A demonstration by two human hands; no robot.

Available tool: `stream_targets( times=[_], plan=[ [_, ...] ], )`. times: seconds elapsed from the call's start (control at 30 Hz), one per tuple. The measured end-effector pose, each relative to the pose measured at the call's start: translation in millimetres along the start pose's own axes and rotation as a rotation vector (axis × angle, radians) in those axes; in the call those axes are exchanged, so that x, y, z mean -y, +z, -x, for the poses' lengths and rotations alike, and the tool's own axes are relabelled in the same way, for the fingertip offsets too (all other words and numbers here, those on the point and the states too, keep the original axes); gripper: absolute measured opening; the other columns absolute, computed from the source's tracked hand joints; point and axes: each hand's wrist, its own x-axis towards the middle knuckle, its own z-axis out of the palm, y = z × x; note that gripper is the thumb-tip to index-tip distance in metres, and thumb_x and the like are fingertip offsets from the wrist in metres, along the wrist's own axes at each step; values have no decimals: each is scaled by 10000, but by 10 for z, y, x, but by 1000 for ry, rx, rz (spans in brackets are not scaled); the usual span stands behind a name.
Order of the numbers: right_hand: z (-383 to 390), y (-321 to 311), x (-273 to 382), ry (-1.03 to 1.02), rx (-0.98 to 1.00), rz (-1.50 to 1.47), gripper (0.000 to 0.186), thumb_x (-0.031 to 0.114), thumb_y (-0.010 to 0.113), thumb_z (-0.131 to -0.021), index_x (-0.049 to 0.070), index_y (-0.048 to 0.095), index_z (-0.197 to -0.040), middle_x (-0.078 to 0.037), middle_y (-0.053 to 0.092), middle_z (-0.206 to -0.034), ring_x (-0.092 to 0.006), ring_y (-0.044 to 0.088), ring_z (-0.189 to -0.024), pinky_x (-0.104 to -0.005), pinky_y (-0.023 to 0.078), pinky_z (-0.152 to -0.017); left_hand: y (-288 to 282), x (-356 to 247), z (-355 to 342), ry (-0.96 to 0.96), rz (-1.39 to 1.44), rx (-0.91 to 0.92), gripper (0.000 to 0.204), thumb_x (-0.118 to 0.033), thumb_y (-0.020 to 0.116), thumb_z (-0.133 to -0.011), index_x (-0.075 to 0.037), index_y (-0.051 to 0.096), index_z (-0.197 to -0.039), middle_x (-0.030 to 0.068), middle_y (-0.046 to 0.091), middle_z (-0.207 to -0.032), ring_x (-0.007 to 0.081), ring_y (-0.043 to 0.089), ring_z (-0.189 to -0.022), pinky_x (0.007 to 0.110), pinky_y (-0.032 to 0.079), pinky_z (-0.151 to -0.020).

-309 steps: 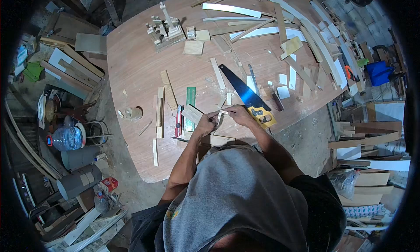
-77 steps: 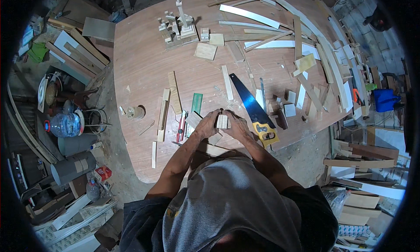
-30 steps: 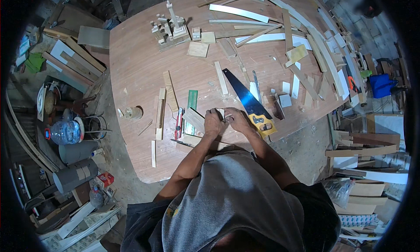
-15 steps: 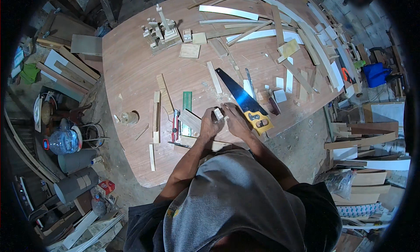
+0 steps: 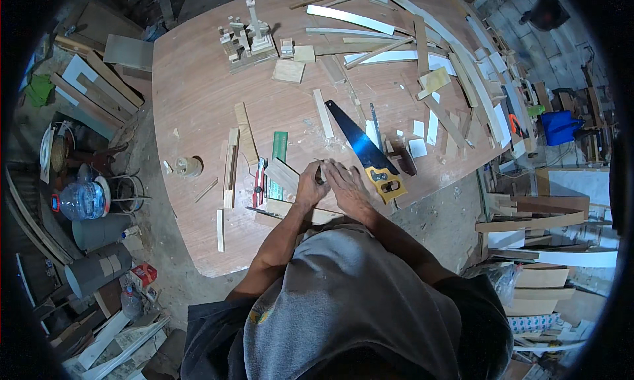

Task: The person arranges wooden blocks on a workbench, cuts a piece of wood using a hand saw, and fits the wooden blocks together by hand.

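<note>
My left hand (image 5: 310,187) is curled near the table's front edge, closed on a small wooden block. The block is now hidden between my hands; it showed there a moment earlier. My right hand (image 5: 349,190) meets it from the right, fingers laid over the block and touching the left fingertips. Just right of my hands lies a handsaw (image 5: 364,149) with a dark blade and yellow handle. A wooden strip (image 5: 282,175), a green ruler (image 5: 279,159) and a red utility knife (image 5: 258,184) lie to the left.
A small wooden model (image 5: 249,42) with a tower stands at the far left of the table (image 5: 198,103). Long wood strips (image 5: 353,19) are heaped at the far right. A round jar (image 5: 190,167) sits near the left edge. Thin wooden pieces (image 5: 231,169) lie left of the knife.
My right hand has moved up and left over the block, covering it. The whole view has shifted slightly; the tools on the table lie as before.
</note>
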Motion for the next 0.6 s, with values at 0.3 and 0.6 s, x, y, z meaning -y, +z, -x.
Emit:
stream_targets(
  times=[0.3,0.6],
  plan=[
    [94,134,-125,50,57,-91,728,-9,501,-818,16,315,-1522,-153,329,-1580,-313,317,-1455,-560,269,-1134,-22,-58,35,-53,20,18,518,-66,767,-726,15,582,-1202,191,652,-976,277,657,-790,364,545,-720],
    [124,355,-283,206,48,-170,523,92,607,-844,107,531,-1362,-181,463,-1425,-373,419,-1332,-482,371,-1069,-131,-69,-25,-45,-95,-75,530,-74,774,-672,24,603,-1164,228,657,-1063,378,654,-1006,424,527,-887]
  ],
)
